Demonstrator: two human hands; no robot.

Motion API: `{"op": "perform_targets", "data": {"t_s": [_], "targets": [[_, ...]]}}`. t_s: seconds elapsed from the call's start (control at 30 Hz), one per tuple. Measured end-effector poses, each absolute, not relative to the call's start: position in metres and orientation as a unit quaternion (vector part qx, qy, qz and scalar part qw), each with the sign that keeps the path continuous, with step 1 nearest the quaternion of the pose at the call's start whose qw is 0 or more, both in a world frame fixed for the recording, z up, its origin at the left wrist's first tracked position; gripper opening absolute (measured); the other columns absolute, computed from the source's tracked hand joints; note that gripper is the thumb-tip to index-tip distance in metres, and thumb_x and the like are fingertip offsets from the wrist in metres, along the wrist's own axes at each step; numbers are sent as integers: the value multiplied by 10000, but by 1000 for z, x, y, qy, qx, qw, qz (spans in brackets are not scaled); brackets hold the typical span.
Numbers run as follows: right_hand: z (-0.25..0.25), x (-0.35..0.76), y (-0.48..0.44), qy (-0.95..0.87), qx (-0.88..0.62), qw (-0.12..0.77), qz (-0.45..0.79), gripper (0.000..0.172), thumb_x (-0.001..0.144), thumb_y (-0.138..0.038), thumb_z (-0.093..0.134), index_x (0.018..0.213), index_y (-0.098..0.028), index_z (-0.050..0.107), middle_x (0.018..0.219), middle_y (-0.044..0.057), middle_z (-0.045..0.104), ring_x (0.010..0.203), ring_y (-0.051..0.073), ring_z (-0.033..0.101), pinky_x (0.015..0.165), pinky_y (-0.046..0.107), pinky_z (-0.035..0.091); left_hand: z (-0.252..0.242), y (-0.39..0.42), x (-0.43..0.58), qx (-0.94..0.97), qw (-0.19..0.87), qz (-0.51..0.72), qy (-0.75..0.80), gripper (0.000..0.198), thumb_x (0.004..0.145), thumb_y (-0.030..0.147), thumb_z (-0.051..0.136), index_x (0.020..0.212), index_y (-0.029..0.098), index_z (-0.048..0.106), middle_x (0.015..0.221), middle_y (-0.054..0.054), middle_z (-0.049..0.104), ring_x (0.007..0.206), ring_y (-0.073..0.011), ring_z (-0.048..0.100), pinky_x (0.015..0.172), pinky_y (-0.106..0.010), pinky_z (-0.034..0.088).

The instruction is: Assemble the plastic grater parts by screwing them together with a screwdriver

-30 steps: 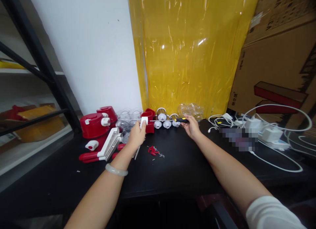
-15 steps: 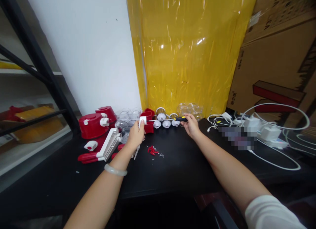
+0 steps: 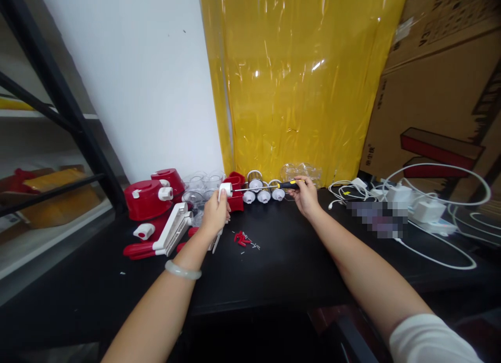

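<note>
Our left hand (image 3: 214,213) is closed around a white plastic part (image 3: 225,189), held up above the dark surface (image 3: 282,274) with its blocky end showing past the thumb. Our right hand (image 3: 307,195) grips a screwdriver (image 3: 288,184) by its black and yellow handle, and the shaft runs almost level across to the white plastic part, where the tip seems to meet it; we cannot tell whether it sits in a screw.

Below and between our hands, a small heap of red pieces (image 3: 241,239) lies on the surface, with loose screws (image 3: 255,245) just beside it. Behind the shaft we see a red container (image 3: 236,202) and a cluster of white-ended drums (image 3: 263,196). Clear cups (image 3: 203,180) stand behind our left hand, and farther left are red bowls (image 3: 143,200) and a white crank with a red grip (image 3: 172,232).

To the right of our right hand, well apart from it, white cables (image 3: 440,264) and chargers (image 3: 430,212) lie near a cardboard box (image 3: 434,97).
</note>
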State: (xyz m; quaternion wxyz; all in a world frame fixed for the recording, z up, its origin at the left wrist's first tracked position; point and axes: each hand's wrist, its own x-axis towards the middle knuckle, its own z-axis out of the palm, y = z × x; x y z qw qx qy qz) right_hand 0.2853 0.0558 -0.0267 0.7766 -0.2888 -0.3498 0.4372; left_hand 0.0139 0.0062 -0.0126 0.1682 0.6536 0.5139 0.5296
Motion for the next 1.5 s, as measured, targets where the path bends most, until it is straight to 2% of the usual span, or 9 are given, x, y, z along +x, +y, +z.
{"op": "perform_targets", "data": {"t_s": [0.7, 1.5], "targets": [[-32, 287, 60, -365, -285, 779, 423, 189, 681, -244, 606, 849, -231, 520, 587, -65, 579, 414, 94, 540, 401, 199, 427, -18, 13, 10, 655, 138, 528, 523, 442, 968, 560, 288, 742, 221, 461, 521, 33, 543, 424, -142, 555, 475, -268, 444], [-30, 285, 56, -357, -297, 775, 429, 214, 660, -268, 643, 836, -230, 527, 547, -75, 558, 410, 93, 539, 398, 192, 416, -16, 9, 12, 647, 155, 529, 526, 415, 962, 557, 304, 782, 221, 471, 556, 33, 553, 423, -140, 547, 484, -276, 437]]}}
